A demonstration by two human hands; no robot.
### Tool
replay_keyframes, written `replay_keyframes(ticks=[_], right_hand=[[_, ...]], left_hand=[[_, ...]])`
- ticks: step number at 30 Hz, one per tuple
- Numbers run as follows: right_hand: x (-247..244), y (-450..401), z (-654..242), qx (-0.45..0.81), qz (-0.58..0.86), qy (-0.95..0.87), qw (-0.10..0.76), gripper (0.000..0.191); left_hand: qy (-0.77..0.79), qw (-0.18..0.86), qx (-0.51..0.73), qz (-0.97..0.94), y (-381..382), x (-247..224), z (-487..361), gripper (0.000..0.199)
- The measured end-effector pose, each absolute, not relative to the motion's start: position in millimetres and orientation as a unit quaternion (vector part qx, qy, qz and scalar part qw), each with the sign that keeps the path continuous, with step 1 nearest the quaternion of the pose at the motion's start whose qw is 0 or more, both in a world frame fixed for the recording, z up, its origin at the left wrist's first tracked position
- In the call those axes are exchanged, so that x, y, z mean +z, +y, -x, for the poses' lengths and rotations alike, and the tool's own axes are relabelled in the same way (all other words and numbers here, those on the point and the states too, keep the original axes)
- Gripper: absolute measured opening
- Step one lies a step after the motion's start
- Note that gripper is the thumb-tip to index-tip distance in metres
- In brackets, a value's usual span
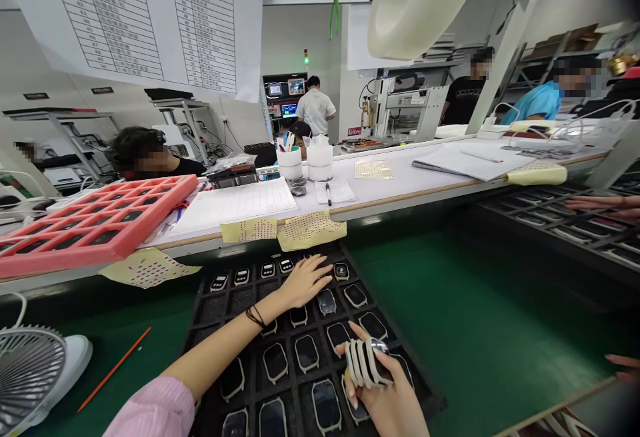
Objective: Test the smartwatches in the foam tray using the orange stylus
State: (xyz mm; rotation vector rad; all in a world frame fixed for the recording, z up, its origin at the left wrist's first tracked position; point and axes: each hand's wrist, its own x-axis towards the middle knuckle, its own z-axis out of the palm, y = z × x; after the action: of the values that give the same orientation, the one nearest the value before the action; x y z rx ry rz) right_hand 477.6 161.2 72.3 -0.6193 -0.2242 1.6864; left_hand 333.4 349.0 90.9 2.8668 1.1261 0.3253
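My left hand (305, 282) lies open, fingers spread, over the far rows of a black foam tray (235, 302). Its fingertips are on or just above the watch bodies there. Several smartwatch bodies (307, 353) sit in the tray's compartments, and the far ones (241, 277) have small lit screens. My right hand (393, 397) grips a dark watch body (370, 362) fitted with a white ribbed strip, above the near right corner of the tray. My fingers hide part of that watch.
A pink tray (95, 220) of dark pieces and yellow sticker sheets (310, 229) lie on the white bench edge ahead. A desk fan (33, 377) and an orange pencil (115, 369) are on the green mat at left. Another person's hand (600, 204) is over a black tray at right.
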Motion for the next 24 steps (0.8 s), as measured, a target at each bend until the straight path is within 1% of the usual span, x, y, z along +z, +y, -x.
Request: replay_keyframes(ticks=[5, 12, 18, 21, 24], right_hand=[[74.0, 161.5, -478.3, 0.733, 0.262, -0.101, 0.62, 0.064], [72.6, 160.7, -478.8, 0.735, 0.265, -0.091, 0.617, 0.065], [74.0, 160.6, -478.6, 0.73, 0.269, -0.101, 0.62, 0.065], [73.5, 159.9, -479.1, 0.733, 0.272, -0.089, 0.618, 0.065], [72.3, 160.0, -479.4, 0.736, 0.265, -0.083, 0.618, 0.071]], left_hand=[[0.397, 0.006, 0.105, -0.912, 343.5, 85.3, -310.0, 0.047], [0.375, -0.004, 0.11, -0.921, 338.3, 88.7, -305.7, 0.04], [0.435, -0.029, 0.14, -0.889, 370.3, 88.1, -311.9, 0.047], [0.425, -0.028, 0.138, -0.894, 384.4, 81.5, -317.5, 0.045], [0.4, -0.02, 0.134, -0.907, 384.3, 77.7, -317.6, 0.045]])
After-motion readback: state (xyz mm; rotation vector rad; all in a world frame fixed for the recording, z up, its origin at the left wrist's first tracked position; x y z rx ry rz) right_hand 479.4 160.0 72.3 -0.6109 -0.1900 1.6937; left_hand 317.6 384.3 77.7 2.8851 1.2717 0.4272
